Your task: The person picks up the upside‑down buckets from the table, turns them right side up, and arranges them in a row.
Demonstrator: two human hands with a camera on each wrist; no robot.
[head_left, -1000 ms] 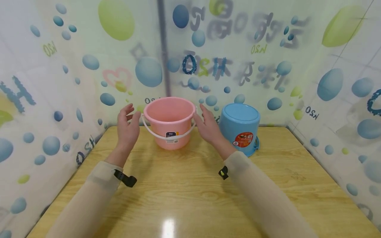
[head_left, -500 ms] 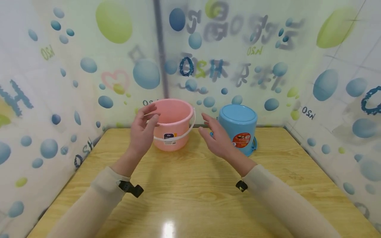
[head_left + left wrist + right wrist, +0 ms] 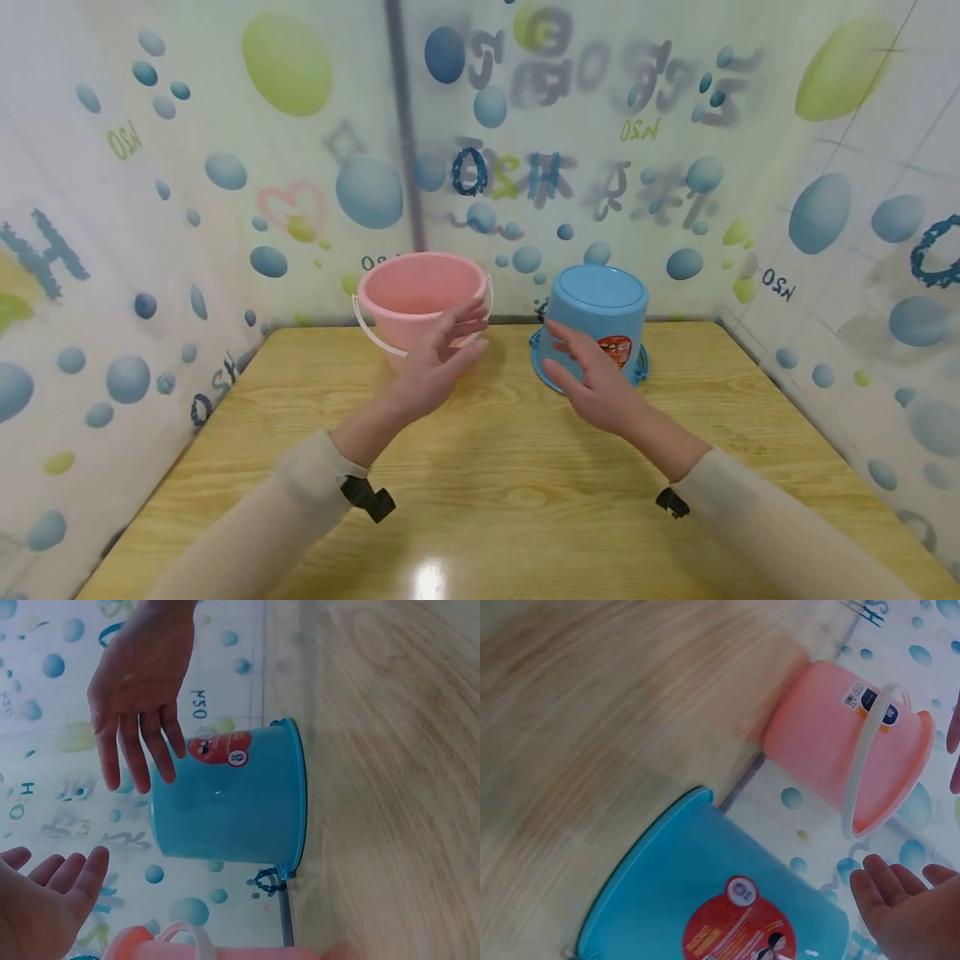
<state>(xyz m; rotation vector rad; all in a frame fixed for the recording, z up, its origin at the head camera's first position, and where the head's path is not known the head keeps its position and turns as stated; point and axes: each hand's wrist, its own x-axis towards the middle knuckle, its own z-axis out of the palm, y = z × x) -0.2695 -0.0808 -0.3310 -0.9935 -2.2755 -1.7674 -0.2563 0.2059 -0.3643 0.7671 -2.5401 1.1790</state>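
Observation:
A pink bucket (image 3: 423, 287) stands upright on the table, its white handle (image 3: 866, 754) hanging down over the front. To its right a blue bucket (image 3: 600, 300) sits upside down, rim on the table, with a red label (image 3: 219, 748) on its side. My left hand (image 3: 431, 371) is in front of the pink bucket and hides part of its wall in the head view; its fingers are relaxed and hold nothing. My right hand (image 3: 600, 383) is in front of the blue bucket, fingers extended, partly covering the label. Both wrist views show it apart from the bucket.
The wooden table (image 3: 480, 517) reaches toward me from the buckets. Patterned curtain-like walls (image 3: 315, 125) with printed bubbles and letters close in the back and both sides. Each wrist wears a small black strapped device (image 3: 367, 497).
Both hands have moved right and nearer me: the left from the pink bucket's left side to its front, the right from between the buckets to the blue one. Both buckets stay put.

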